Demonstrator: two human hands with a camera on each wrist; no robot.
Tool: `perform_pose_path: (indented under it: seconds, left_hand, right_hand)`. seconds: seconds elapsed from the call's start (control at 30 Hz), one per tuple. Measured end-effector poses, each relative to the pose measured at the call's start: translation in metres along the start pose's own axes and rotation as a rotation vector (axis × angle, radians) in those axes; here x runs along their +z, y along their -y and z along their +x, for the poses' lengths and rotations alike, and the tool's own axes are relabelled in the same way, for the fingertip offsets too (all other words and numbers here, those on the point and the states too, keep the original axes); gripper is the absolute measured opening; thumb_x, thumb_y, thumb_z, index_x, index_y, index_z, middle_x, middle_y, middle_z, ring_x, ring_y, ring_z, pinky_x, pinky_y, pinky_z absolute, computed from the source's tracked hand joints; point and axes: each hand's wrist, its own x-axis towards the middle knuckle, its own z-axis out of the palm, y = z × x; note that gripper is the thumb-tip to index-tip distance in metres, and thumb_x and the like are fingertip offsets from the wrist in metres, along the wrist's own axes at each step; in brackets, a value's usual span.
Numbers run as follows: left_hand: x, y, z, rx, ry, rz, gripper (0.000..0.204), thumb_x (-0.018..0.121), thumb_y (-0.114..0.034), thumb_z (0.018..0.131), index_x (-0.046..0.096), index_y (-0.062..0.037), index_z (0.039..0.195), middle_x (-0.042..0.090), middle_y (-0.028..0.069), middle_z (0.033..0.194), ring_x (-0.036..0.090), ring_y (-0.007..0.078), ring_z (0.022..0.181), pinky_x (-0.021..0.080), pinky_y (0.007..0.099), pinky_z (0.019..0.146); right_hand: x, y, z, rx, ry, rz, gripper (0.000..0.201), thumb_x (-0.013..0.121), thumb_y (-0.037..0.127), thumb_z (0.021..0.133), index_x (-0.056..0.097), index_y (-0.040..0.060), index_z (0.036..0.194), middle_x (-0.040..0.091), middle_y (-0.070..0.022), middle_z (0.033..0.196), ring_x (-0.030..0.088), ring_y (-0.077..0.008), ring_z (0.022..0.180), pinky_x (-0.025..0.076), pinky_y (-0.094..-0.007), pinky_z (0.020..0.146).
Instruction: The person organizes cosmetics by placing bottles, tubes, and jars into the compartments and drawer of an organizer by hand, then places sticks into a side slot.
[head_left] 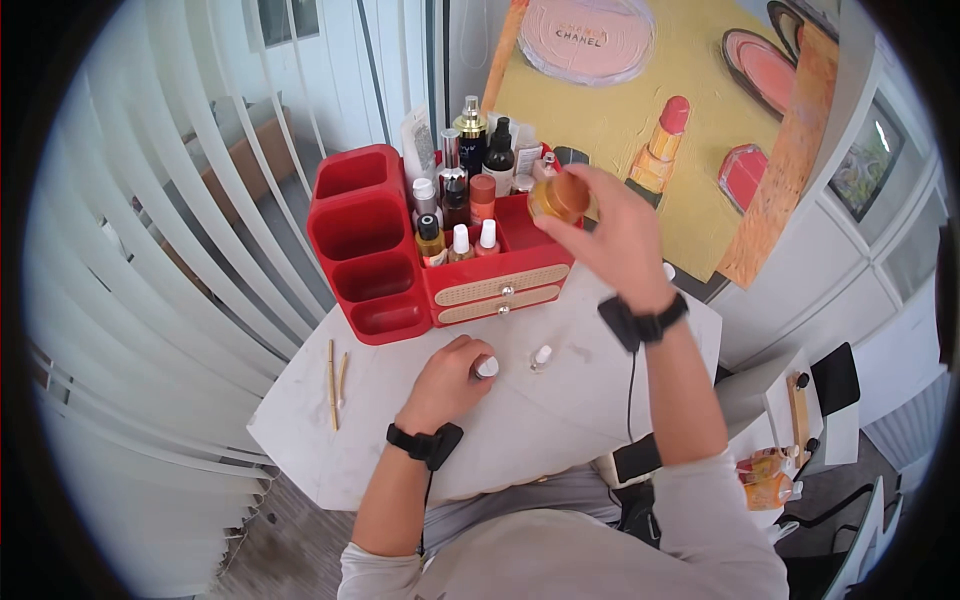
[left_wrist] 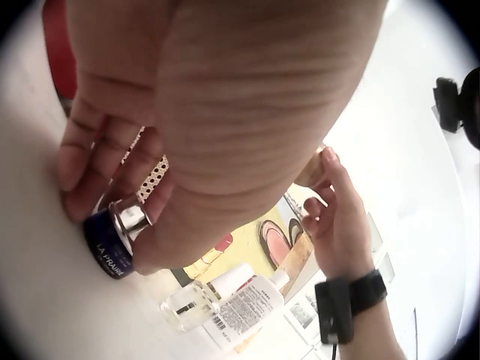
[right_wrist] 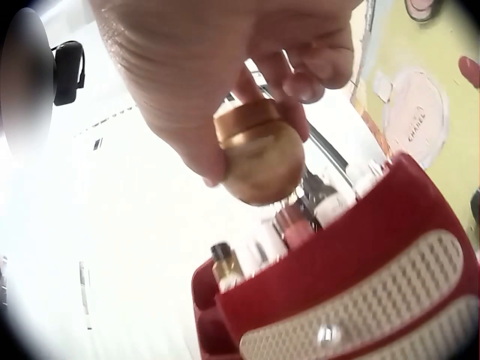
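A round gold jar (right_wrist: 262, 161) with a copper-gold lid is gripped between the thumb and fingers of my right hand (head_left: 622, 238). In the head view it is over the right compartment of the red cosmetics organizer (head_left: 418, 290). Lower down at the white table, my left hand (head_left: 445, 382) holds a small dark blue jar (left_wrist: 107, 244) by its silver lid, thumb on one side and fingers on the other. Near that hand, to its right, stands a small clear bottle (head_left: 541, 358) with a white cap.
Several bottles, including a black spray bottle (head_left: 498, 155), fill the organizer's middle. Two thin gold sticks (head_left: 333, 385) lie at the table's left. A painted board (head_left: 600, 110) leans behind. Vertical blinds (head_left: 190, 200) hang at the left. The left wrist view shows a white labelled bottle (left_wrist: 251, 309).
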Motion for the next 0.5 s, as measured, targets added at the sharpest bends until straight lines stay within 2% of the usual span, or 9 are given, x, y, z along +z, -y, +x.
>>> perform_pose_path:
  seconds: [0.03, 0.07, 0.13, 0.17, 0.2, 0.27, 0.4, 0.47, 0.5]
  left_hand:
    - [-0.001, 0.000, 0.000, 0.005, 0.000, 0.004, 0.033, 0.082, 0.003, 0.076, 0.071, -0.0002, 0.107, 0.067, 0.0099, 0.092, 0.066, 0.0231, 0.077, 0.056, 0.0350, 0.072]
    - [-0.001, 0.002, -0.001, -0.003, 0.005, -0.011, 0.033, 0.082, 0.003, 0.076, 0.071, -0.0002, 0.108, 0.067, 0.0101, 0.093, 0.067, 0.0232, 0.077, 0.056, 0.0350, 0.072]
    - [-0.003, 0.002, -0.001, -0.004, 0.004, -0.022, 0.033, 0.082, 0.003, 0.076, 0.071, -0.0003, 0.108, 0.068, 0.0102, 0.093, 0.067, 0.0234, 0.077, 0.056, 0.0351, 0.073]
    - [-0.004, 0.002, -0.001, -0.013, 0.011, -0.015, 0.034, 0.082, 0.003, 0.076, 0.072, -0.0002, 0.108, 0.068, 0.0102, 0.093, 0.067, 0.0232, 0.077, 0.056, 0.0352, 0.073]
    - [-0.005, 0.002, -0.002, -0.025, 0.020, -0.009, 0.034, 0.082, 0.004, 0.076, 0.072, -0.0001, 0.108, 0.068, 0.0101, 0.093, 0.067, 0.0231, 0.077, 0.056, 0.0353, 0.073]
    - [-0.005, 0.002, -0.002, -0.026, 0.011, -0.005, 0.034, 0.081, 0.004, 0.076, 0.072, -0.0001, 0.108, 0.067, 0.0099, 0.093, 0.066, 0.0229, 0.077, 0.056, 0.0352, 0.073]
    - [-0.004, 0.002, -0.002, -0.001, -0.012, -0.013, 0.033, 0.081, 0.005, 0.076, 0.072, 0.0004, 0.108, 0.067, 0.0094, 0.092, 0.066, 0.0229, 0.077, 0.056, 0.0340, 0.072]
    - [-0.003, 0.002, -0.001, 0.001, 0.002, -0.007, 0.033, 0.080, 0.005, 0.076, 0.072, 0.0004, 0.107, 0.067, 0.0091, 0.092, 0.066, 0.0220, 0.077, 0.056, 0.0331, 0.072]
    - [-0.004, 0.002, 0.000, -0.002, 0.003, -0.005, 0.033, 0.080, 0.005, 0.075, 0.073, 0.0004, 0.107, 0.066, 0.0088, 0.092, 0.065, 0.0211, 0.077, 0.056, 0.0322, 0.072]
  right_hand:
    - [0.002, -0.006, 0.015, 0.034, 0.110, -0.066, 0.056, 0.090, 0.042, 0.080, 0.073, 0.0051, 0.118, 0.077, -0.0165, 0.106, 0.076, -0.0347, 0.094, 0.061, -0.0441, 0.080]
    - [0.004, -0.009, 0.025, 0.030, 0.101, -0.068, 0.056, 0.090, 0.042, 0.080, 0.073, 0.0051, 0.118, 0.077, -0.0165, 0.106, 0.076, -0.0347, 0.094, 0.061, -0.0441, 0.080]
    - [0.012, -0.014, 0.041, 0.010, 0.475, -0.304, 0.055, 0.089, 0.048, 0.079, 0.075, 0.0070, 0.113, 0.077, -0.0176, 0.102, 0.076, -0.0341, 0.091, 0.060, -0.0469, 0.079]
    - [0.019, -0.019, 0.044, 0.004, 0.515, -0.352, 0.056, 0.091, 0.049, 0.075, 0.077, 0.0075, 0.110, 0.075, -0.0166, 0.106, 0.075, -0.0337, 0.095, 0.060, -0.0471, 0.081]
    - [0.025, -0.026, 0.045, 0.001, 0.515, -0.352, 0.056, 0.091, 0.049, 0.075, 0.077, 0.0075, 0.110, 0.075, -0.0166, 0.106, 0.075, -0.0337, 0.095, 0.060, -0.0471, 0.081]
    - [0.027, -0.035, 0.042, -0.192, 0.361, -0.374, 0.058, 0.092, 0.046, 0.075, 0.075, 0.0070, 0.114, 0.071, -0.0155, 0.112, 0.074, -0.0333, 0.101, 0.059, -0.0460, 0.083]
    - [0.023, -0.036, 0.033, -0.114, 0.333, -0.330, 0.055, 0.092, 0.039, 0.077, 0.073, 0.0070, 0.117, 0.066, -0.0137, 0.116, 0.073, -0.0333, 0.103, 0.059, -0.0462, 0.085]
    - [0.020, -0.034, 0.020, -0.160, 0.182, -0.190, 0.047, 0.090, 0.031, 0.082, 0.071, 0.0072, 0.118, 0.066, -0.0136, 0.117, 0.073, -0.0328, 0.099, 0.059, -0.0459, 0.081]
    - [0.016, -0.029, 0.010, -0.152, 0.176, -0.189, 0.047, 0.090, 0.031, 0.082, 0.071, 0.0072, 0.118, 0.066, -0.0136, 0.117, 0.073, -0.0328, 0.099, 0.059, -0.0459, 0.081]
